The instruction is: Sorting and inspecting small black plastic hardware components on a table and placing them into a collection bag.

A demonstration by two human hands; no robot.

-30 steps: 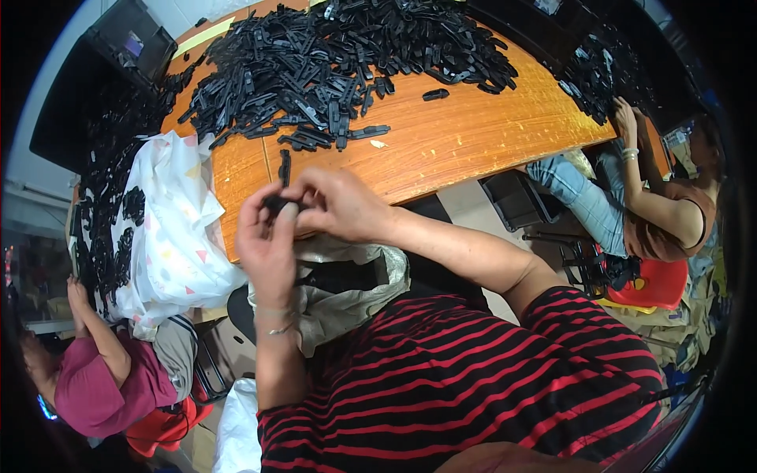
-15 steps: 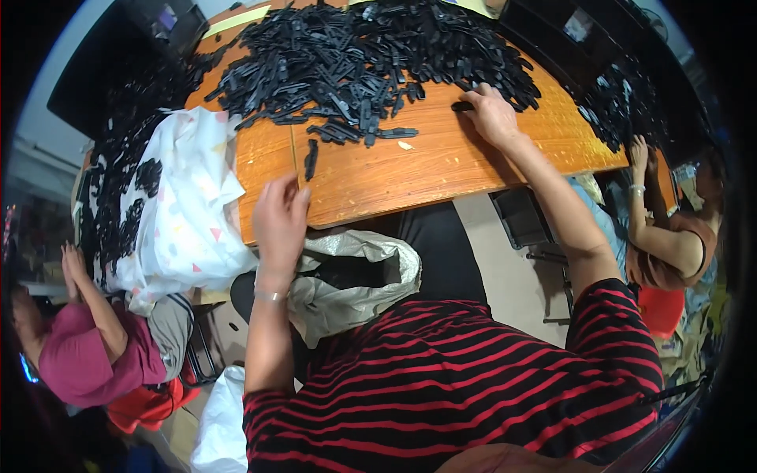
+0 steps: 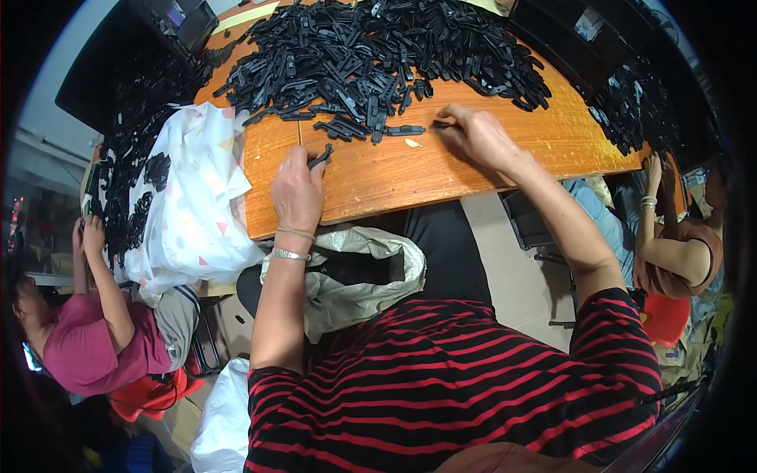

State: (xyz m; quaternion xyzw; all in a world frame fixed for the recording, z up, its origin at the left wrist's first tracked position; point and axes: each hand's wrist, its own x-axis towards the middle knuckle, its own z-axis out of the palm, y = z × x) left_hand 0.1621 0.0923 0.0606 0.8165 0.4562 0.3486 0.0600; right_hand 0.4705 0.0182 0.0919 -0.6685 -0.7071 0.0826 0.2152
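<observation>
A long, narrow black plastic part (image 3: 321, 156) is pinched in my left hand (image 3: 297, 188) over the near left of the wooden table (image 3: 371, 185). My right hand (image 3: 482, 142) is closed on another black plastic part (image 3: 443, 124), only partly visible at its fingertips. Between the hands, a few loose black parts (image 3: 404, 130) lie at the near edge of a large heap of black plastic parts (image 3: 331, 63). An open woven sack (image 3: 406, 264) rests in my lap, below the table's front edge; its inside is dark.
A white plastic bag (image 3: 193, 205) with coloured triangles stands at the table's left. Black bins (image 3: 576, 47) tower at the far right. Beside me sit co-workers, one in a maroon shirt (image 3: 102, 347) on the left, another in a brown top (image 3: 682, 244) on the right.
My left hand has moved up and grasped the black part that lay alone on the table. The right hand has come left and nearer, away from the heap, with a black part.
</observation>
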